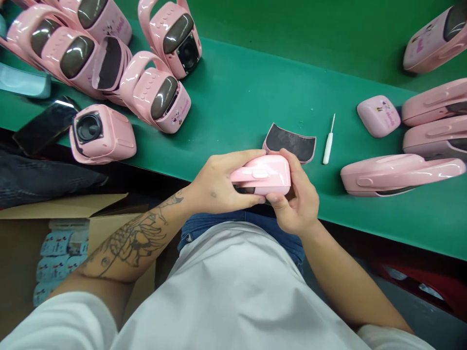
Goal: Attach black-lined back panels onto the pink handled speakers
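Note:
Both hands grip a glossy pink plastic casing (260, 175) just above the table's front edge. My left hand (217, 183) wraps its left end, and my right hand (295, 197) pinches its right end. Just behind them lies a curved dark panel with a pink rim (291, 143), almost touching the casing. To its right rests a slim white-handled pick (328, 141). Further right sit a small pink case (378, 116) and several long pink housings (401, 175). Several pink speaker-like devices with dark glossy fronts (155, 95) crowd the upper left.
The green work table (255, 82) runs across the view. A black phone (45, 125) and a pale blue item (22, 80) lie at its left. Below the edge stands a cardboard box (73, 233) holding printed blue packets (60, 257). Something red (412, 282) sits low at right.

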`<state>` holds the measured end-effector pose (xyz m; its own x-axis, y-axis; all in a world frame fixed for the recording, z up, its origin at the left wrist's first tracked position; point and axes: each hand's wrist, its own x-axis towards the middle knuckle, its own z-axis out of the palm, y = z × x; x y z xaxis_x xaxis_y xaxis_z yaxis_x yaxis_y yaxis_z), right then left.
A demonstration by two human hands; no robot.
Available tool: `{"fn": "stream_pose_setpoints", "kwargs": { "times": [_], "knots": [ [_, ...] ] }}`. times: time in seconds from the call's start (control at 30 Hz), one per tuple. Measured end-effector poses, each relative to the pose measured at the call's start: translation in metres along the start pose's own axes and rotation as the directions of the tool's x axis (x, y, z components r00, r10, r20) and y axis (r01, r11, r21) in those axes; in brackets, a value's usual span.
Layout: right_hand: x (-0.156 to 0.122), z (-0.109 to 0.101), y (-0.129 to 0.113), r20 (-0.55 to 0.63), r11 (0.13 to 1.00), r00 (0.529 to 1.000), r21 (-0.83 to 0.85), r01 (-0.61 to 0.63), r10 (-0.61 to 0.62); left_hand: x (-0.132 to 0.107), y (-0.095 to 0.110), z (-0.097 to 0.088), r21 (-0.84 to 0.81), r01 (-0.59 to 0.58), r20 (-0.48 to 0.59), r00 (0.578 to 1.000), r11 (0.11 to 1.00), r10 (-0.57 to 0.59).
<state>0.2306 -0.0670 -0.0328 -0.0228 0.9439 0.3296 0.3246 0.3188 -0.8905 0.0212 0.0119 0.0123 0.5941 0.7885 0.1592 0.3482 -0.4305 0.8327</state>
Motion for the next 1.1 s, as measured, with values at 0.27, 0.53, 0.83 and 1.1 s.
{"fn": "stream_pose_setpoints", "kwargs": {
  "times": [0.27, 0.53, 0.83, 1.1],
  "knots": [
    [-0.024, -0.007, 0.001, -0.083, 0.983, 0.993, 0.166, -0.073, 0.088, 0.002, -0.035, -0.009, -0.251, 0.025, 0.169, 0.985, 0.968, 0.019],
    [-0.074, -0.036, 0.012, -0.189, 0.989, 0.972, -0.002, -0.146, 0.143, -0.002, -0.031, 0.035, -0.2, -0.085, 0.149, 0.982, 0.976, 0.116],
    [-0.081, -0.037, 0.004, -0.207, 0.965, 0.969, -0.195, -0.175, 0.134, 0.002, -0.014, 0.046, -0.196, -0.111, 0.169, 0.975, 0.974, 0.145],
    [-0.054, -0.116, 0.009, -0.74, 0.856, 0.646, -0.445, -0.264, -0.186, 0.046, -0.02, -0.025, -0.407, 0.036, -0.404, 0.889, 0.913, -0.215]
  ]
}}
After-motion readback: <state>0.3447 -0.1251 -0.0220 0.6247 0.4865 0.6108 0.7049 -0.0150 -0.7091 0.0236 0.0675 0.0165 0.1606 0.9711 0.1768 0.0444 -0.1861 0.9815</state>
